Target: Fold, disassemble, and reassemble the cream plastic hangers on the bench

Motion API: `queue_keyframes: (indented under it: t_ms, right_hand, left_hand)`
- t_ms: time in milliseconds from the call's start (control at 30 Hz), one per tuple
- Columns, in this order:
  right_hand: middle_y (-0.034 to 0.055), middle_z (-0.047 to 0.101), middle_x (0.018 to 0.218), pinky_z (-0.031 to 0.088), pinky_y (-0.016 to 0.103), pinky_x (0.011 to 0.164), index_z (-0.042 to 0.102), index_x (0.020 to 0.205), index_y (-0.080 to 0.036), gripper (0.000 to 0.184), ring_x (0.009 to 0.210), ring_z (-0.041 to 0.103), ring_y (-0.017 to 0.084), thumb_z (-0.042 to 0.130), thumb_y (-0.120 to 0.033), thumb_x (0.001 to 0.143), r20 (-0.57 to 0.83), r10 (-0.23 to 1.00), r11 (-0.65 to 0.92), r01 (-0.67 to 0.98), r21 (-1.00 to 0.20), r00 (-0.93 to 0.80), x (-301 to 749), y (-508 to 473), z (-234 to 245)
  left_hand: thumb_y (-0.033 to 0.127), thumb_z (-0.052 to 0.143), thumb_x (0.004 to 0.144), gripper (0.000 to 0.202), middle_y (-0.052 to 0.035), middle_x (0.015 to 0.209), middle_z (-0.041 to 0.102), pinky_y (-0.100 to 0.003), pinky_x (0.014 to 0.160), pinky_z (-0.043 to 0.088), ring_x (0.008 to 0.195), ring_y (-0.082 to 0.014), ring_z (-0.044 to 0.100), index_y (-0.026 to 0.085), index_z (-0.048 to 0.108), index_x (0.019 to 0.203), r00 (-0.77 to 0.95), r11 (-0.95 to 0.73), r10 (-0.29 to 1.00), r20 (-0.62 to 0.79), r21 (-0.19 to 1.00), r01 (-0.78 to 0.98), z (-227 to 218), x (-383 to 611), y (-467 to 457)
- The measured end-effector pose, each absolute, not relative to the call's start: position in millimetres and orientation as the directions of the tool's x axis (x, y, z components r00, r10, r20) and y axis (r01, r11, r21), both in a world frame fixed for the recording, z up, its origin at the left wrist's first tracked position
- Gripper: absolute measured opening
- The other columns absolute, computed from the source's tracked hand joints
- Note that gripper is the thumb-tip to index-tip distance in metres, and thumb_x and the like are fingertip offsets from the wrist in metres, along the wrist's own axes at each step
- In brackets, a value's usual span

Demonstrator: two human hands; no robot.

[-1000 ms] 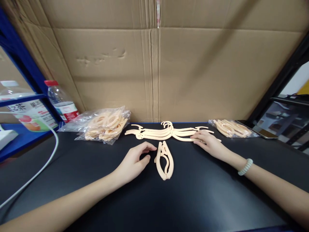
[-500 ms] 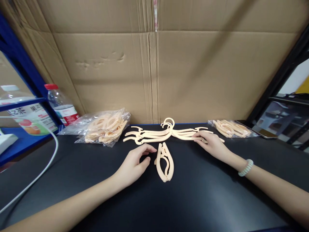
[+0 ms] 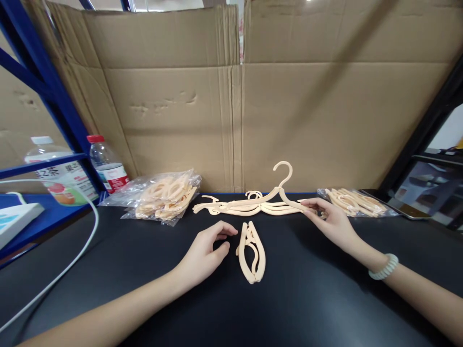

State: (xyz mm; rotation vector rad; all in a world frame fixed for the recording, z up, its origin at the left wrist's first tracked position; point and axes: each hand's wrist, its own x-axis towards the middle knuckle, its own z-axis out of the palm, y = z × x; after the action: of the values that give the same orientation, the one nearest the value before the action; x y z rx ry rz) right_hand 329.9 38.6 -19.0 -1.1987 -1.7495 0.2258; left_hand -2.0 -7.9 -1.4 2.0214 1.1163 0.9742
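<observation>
My right hand [image 3: 327, 219] pinches the right arm of an unfolded beige plastic hanger [image 3: 285, 176], which is tilted up with its hook raised. Beneath it lie more unfolded hangers [image 3: 246, 211] in a stack, their hooks toward the cardboard. A folded hanger [image 3: 262, 248] rests flat on the black table in front of the stack. Just left of that folded hanger, my left hand [image 3: 210, 246] hovers or rests with its fingers apart and nothing in them; I cannot tell whether it touches the table.
Plastic bags of folded hangers lie at left [image 3: 168, 195] and right [image 3: 356, 201]. Cardboard [image 3: 173, 111] stands behind the table. A red-capped bottle [image 3: 110, 168], a larger bottle [image 3: 65, 178] and a white cable [image 3: 83, 246] are at left. A dark flat device [image 3: 415, 211] lies at far right.
My right hand has lifted part of one hanger from the stack, bringing its hook upright. My left hand stays beside the folded hanger. The camera view has tilted up slightly.
</observation>
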Motion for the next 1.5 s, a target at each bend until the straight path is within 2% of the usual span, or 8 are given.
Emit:
queue_keyframes:
  t_ms: [300,400,533,800,1000,1133,1267,1500]
  right_hand:
    - [0.0102,0.071,0.101,0.055,0.038,0.075,0.067,0.099,-0.018,0.028,0.088,0.066,0.024,0.057,-0.039,0.084,0.618,0.785,0.495,0.623,-0.605,-0.023,326.9,34.5,-16.7]
    - [0.009,0.071,0.099,0.054,0.037,0.075,0.067,0.1,-0.019,0.026,0.087,0.065,0.024,0.055,-0.038,0.086,0.634,0.772,0.504,0.648,-0.571,-0.042,327.2,33.0,-15.6]
    - [0.0078,0.07,0.099,0.053,0.038,0.079,0.065,0.1,-0.02,0.021,0.089,0.065,0.023,0.054,-0.034,0.089,0.673,0.732,0.548,0.68,-0.487,-0.107,325.4,29.5,-13.9]
    - [0.0071,0.068,0.096,0.053,0.039,0.079,0.061,0.102,-0.021,0.016,0.09,0.065,0.023,0.051,-0.022,0.09,0.749,0.595,0.661,0.707,-0.25,-0.291,317.5,23.9,-16.0]
    - [0.006,0.068,0.096,0.053,0.036,0.078,0.06,0.105,-0.021,0.017,0.089,0.065,0.021,0.051,-0.017,0.091,0.76,0.536,0.709,0.685,-0.168,-0.368,312.4,21.2,-15.1]
    - [0.0063,0.068,0.098,0.052,0.037,0.082,0.059,0.108,-0.021,0.018,0.092,0.064,0.021,0.052,-0.017,0.092,0.769,0.504,0.722,0.681,-0.124,-0.393,310.3,19.5,-15.3]
    - [0.0072,0.067,0.101,0.05,0.037,0.085,0.058,0.111,-0.021,0.02,0.096,0.061,0.022,0.05,-0.016,0.094,0.741,0.496,0.728,0.682,-0.072,-0.452,310.1,19.3,-14.2]
    - [0.0062,0.071,0.091,0.044,0.036,0.073,0.063,0.102,-0.016,0.014,0.079,0.055,0.022,0.052,-0.02,0.094,0.747,0.455,0.517,0.826,0.223,-0.486,315.2,13.7,-3.1]
  left_hand:
    - [0.017,0.055,0.074,0.021,-0.0085,0.102,0.065,-0.044,0.1,0.047,0.104,-0.024,0.063,0.017,0.059,0.094,0.303,-0.311,0.927,0.221,0.904,0.293,-7.1,-3.5,-0.6]
    - [0.021,0.059,0.072,0.032,-0.0111,0.11,0.062,-0.046,0.096,0.048,0.102,-0.0252,0.063,0.017,0.054,0.103,0.213,-0.214,0.962,0.171,0.957,0.196,-9.2,-3.7,2.8]
    - [0.026,0.061,0.072,0.039,-0.0119,0.121,0.056,-0.043,0.094,0.047,0.097,-0.0237,0.064,0.018,0.048,0.107,0.109,-0.142,0.986,0.129,0.982,0.122,-9.2,-1.8,2.6]
    - [0.029,0.063,0.075,0.066,-0.0084,0.114,0.053,-0.04,0.093,0.046,0.094,-0.0198,0.06,0.019,0.034,0.133,0.155,-0.209,0.969,0.192,0.973,0.099,-11.3,-0.1,-1.4]
    - [0.032,0.057,0.084,0.055,-0.0065,0.111,0.056,-0.037,0.088,0.047,0.091,-0.0185,0.059,0.023,0.04,0.136,0.263,-0.335,0.922,0.284,0.927,0.172,-14.0,-2.0,-0.5]
    - [0.033,0.053,0.088,0.05,-0.0046,0.094,0.06,-0.034,0.083,0.048,0.079,-0.0166,0.059,0.018,0.043,0.135,0.282,-0.34,0.917,0.284,0.923,0.177,-14.0,-3.0,-0.1]
    - [0.036,0.051,0.089,0.039,-0.0051,0.087,0.062,-0.031,0.071,0.048,0.069,-0.0151,0.057,0.014,0.053,0.121,0.274,-0.318,0.927,0.255,0.923,0.215,-11.9,-2.9,0.8]
    - [0.038,0.051,0.088,0.029,-0.0033,0.081,0.062,-0.029,0.067,0.047,0.066,-0.0149,0.057,0.014,0.057,0.104,0.237,-0.32,0.934,0.267,0.921,0.223,-10.8,-1.6,2.5]
